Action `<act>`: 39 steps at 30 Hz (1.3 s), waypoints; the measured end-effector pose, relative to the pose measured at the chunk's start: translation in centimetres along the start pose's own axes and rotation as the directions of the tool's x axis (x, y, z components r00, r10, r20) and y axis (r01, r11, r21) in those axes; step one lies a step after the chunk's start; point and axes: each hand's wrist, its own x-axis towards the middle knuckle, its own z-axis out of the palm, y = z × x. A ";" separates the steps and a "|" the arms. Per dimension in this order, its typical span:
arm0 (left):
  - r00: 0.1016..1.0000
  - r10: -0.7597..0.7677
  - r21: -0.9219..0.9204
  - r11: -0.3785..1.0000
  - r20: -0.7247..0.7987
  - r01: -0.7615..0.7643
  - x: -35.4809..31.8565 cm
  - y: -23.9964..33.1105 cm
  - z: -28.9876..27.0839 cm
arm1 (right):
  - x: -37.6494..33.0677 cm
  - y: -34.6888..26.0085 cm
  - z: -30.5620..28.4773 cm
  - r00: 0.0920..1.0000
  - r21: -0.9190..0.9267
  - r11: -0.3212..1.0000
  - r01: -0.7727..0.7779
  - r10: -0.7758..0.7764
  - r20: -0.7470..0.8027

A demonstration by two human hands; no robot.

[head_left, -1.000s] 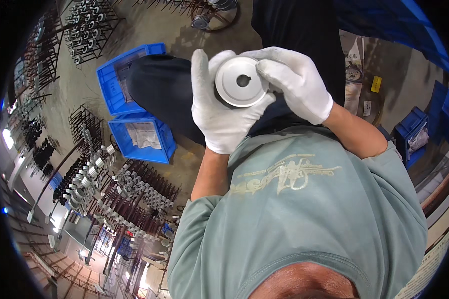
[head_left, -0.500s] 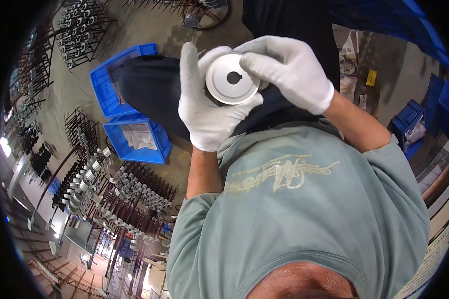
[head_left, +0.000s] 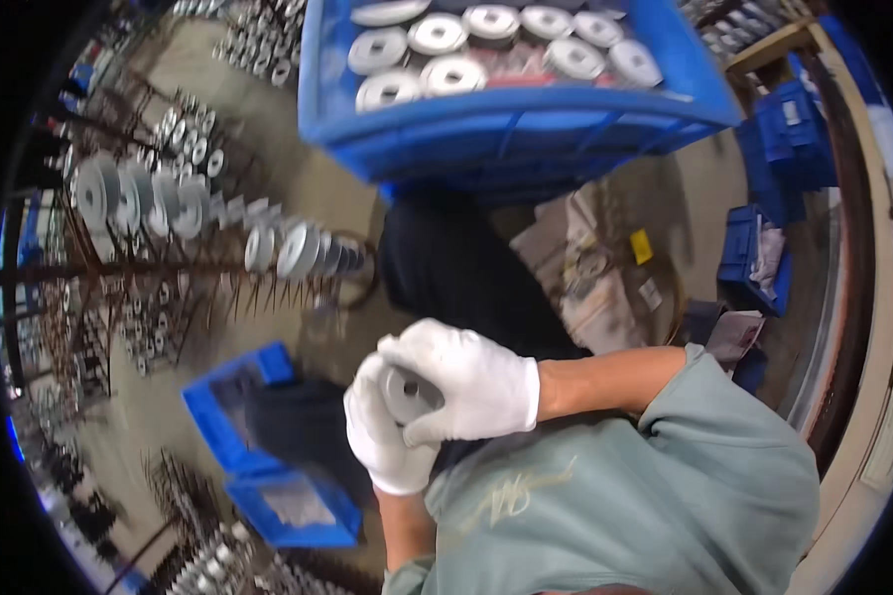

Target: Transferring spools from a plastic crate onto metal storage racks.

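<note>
Both my gloved hands hold one grey metal pulley, a round disc with a keyed centre hole, in front of my lap. My left hand is cupped around its left and lower side. Over the top and right side lies my right hand, its thumb along the lower right of the face. The fingers hide most of the rim. Beyond my knees, a large blue crate holds several similar pulleys lying in rows on reddish, crumpled material.
At left, a rusty rack carries several pulleys on rods. Two blue bins sit beside my left leg. Flattened cardboard and a yellow tag lie on the floor. Another blue bin stands at right.
My view has swung up, bringing the crate of pulleys into sight. My right hand has closed further over the pulley, and the left fingers, earlier stretched upward, now wrap around it.
</note>
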 end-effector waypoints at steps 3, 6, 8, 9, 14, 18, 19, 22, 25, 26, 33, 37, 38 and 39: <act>0.990 0.134 -0.038 0.990 -0.047 -0.136 1.0 1.3 0.5 | 0.0 0.1 -2.5 0.983 -0.044 0.985 0.168 -0.170 -0.062; 0.962 0.161 -0.215 0.954 -0.219 -0.208 0.9 2.1 0.8 | 1.2 -2.0 -9.1 0.936 -0.134 0.934 0.330 -0.343 -0.085; 0.966 0.145 -0.188 0.964 -0.213 -0.187 1.2 1.6 0.8 | 3.3 -3.8 -15.0 0.935 -0.110 0.937 0.330 -0.341 -0.095; 0.971 0.116 -0.137 0.980 -0.210 -0.147 1.2 0.8 0.1 | 4.4 -4.6 -16.8 0.897 -0.249 0.912 0.325 -0.381 -0.223; 0.983 0.044 -0.063 0.996 -0.176 -0.056 0.4 -1.1 -0.6 | 10.9 -1.8 -26.1 0.873 -0.874 0.483 -0.057 -0.401 -0.279; 0.990 -0.014 -0.077 0.997 -0.143 0.003 -0.6 -2.4 -0.8 | 13.5 0.1 -25.7 0.991 -0.921 0.365 -0.134 0.063 -0.119; 0.989 -0.049 -0.079 0.996 -0.139 0.038 -0.8 -2.5 -0.9 | 13.5 0.4 -25.8 0.991 -0.921 0.366 -0.133 0.061 -0.119; 0.985 -0.117 -0.079 0.991 -0.129 0.108 -1.1 -3.0 -0.9 | 13.8 1.1 -25.8 0.983 -0.919 0.363 -0.152 0.155 -0.101; 0.983 -0.154 -0.052 0.987 -0.104 0.149 -1.1 -3.6 -1.1 | 14.0 0.9 -25.3 0.983 -0.911 0.390 -0.135 0.166 -0.075; 0.981 -0.166 -0.044 0.986 -0.095 0.163 -1.1 -3.8 -1.0 | 14.0 0.8 -25.2 0.983 -0.906 0.407 -0.119 0.180 -0.048; 0.981 -0.125 -0.059 0.991 -0.150 0.117 -0.2 -4.4 -1.1 | 14.3 1.0 -24.1 0.999 -0.922 0.385 -0.029 0.039 -0.015; 0.965 -0.123 -0.041 0.992 -0.230 0.117 2.2 -5.1 -0.6 | 13.4 2.3 -25.6 0.993 -0.871 0.477 -0.120 0.068 -0.100; 0.955 -0.144 -0.066 0.989 -0.259 0.131 3.0 -5.6 -0.7 | 13.3 2.4 -25.6 0.996 -0.876 0.474 -0.092 0.030 -0.088; 0.943 -0.088 0.019 0.995 -0.322 0.099 4.0 -6.1 -1.1 | 13.4 2.2 -26.3 0.998 -0.900 0.432 -0.063 0.053 -0.045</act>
